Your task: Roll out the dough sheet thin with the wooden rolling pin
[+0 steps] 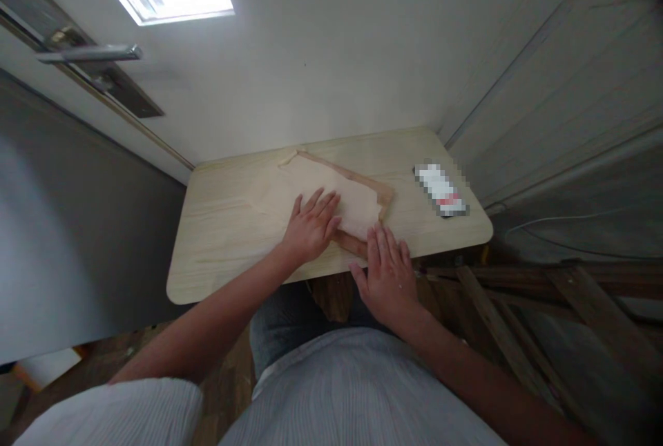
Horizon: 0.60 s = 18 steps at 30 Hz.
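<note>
A pale sheet of paper-like material (315,187) lies on a small light wooden table (228,225), with a darker brown strip (373,187) showing along its right and near edges. My left hand (311,225) lies flat on the sheet, fingers stretched out. My right hand (386,273) rests flat at the table's near edge, fingertips touching the brown strip at the sheet's near corner. Neither hand holds anything.
A small white and red object (441,190), blurred out, lies on the table's right end. A door with a metal handle (90,54) stands at the left. Wooden slats (518,308) lie on the floor to the right. A wall backs the table.
</note>
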### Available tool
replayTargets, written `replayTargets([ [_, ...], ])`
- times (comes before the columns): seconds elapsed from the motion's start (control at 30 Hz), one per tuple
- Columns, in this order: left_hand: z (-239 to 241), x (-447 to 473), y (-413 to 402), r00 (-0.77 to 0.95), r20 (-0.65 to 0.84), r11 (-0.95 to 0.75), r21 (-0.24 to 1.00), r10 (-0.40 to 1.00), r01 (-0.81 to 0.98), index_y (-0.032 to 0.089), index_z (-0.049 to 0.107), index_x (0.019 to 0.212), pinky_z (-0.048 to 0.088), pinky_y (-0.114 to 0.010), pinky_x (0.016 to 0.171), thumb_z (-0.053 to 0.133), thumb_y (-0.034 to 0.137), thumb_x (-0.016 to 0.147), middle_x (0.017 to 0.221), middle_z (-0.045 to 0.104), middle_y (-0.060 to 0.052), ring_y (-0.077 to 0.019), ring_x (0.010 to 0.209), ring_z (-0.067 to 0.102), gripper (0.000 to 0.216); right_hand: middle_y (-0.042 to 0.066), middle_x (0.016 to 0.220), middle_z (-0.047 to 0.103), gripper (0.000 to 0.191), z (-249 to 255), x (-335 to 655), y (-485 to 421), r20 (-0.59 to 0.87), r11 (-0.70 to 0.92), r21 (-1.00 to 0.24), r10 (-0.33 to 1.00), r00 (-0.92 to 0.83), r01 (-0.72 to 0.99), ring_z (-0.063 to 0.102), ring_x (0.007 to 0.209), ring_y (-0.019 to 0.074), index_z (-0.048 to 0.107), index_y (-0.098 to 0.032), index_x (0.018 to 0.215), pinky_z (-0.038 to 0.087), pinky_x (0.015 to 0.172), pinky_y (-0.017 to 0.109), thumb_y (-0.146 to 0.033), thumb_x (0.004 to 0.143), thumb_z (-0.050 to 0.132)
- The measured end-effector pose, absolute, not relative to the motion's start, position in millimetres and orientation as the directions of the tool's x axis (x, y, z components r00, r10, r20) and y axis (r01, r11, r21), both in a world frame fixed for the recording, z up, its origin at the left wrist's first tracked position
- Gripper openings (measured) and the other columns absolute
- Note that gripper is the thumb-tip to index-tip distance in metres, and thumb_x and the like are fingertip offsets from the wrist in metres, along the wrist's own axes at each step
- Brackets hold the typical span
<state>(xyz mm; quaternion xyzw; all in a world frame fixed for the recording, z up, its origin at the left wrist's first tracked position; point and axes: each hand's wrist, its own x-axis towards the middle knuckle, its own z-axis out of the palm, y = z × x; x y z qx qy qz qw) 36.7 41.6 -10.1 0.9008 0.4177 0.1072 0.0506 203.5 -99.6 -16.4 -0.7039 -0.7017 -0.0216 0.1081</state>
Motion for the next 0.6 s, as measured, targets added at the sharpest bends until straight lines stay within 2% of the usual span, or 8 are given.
replayTargets([
  [0.23, -9, 45, 47, 0.609, 0.131, -0.623, 0.142, 0.782, 0.769, 0.022, 0.033, 0.159, 0.013, -0.055, 0.127, 0.021, 0.043, 0.107, 0.165, 0.036, -0.005, -0.0241, 0.156, 0.023, 0.058, 0.025, 0.161, 0.034, 0.071, -17, 211, -89, 0.189, 0.014, -0.122, 0.982, 0.010, 0.992, 0.030, 0.150, 0.0348, 0.036, 0.000, 0.154, 0.023, 0.120, 0.055, -0.050, 0.104, 0.037],
  [0.4, -5, 75, 81, 0.597, 0.113, -0.607, 0.110, 0.794, 0.787, 0.022, 0.036, 0.158, 0.017, -0.060, 0.124, 0.020, 0.044, 0.106, 0.166, 0.035, -0.006, -0.0284, 0.155, 0.025, 0.058, 0.023, 0.158, 0.040, 0.071, -16, 235, -46, 0.166, -0.054, -0.129, 0.983, 0.075, 0.990, 0.035, 0.147, 0.0341, 0.037, -0.002, 0.154, 0.024, 0.119, 0.057, -0.052, 0.105, 0.032],
  [0.5, -4, 96, 111, 0.601, 0.079, -0.606, 0.111, 0.795, 0.787, 0.027, 0.034, 0.159, 0.019, -0.063, 0.122, 0.024, 0.046, 0.106, 0.167, 0.033, -0.006, -0.0309, 0.154, 0.026, 0.057, 0.020, 0.158, 0.042, 0.064, -13, 254, -11, 0.121, -0.092, -0.130, 0.987, 0.108, 0.987, 0.032, 0.149, 0.0366, 0.045, -0.008, 0.151, 0.024, 0.118, 0.062, -0.050, 0.105, 0.029],
  [0.6, -5, 113, 137, 0.595, 0.025, -0.593, 0.129, 0.803, 0.795, 0.030, 0.033, 0.159, 0.020, -0.065, 0.120, 0.027, 0.048, 0.104, 0.168, 0.031, -0.007, -0.0343, 0.153, 0.027, 0.058, 0.016, 0.162, 0.037, 0.063, -10, 271, 17, 0.074, -0.144, -0.135, 0.985, 0.155, 0.980, 0.031, 0.149, 0.0388, 0.044, -0.015, 0.154, 0.026, 0.116, 0.064, -0.052, 0.105, 0.029],
])
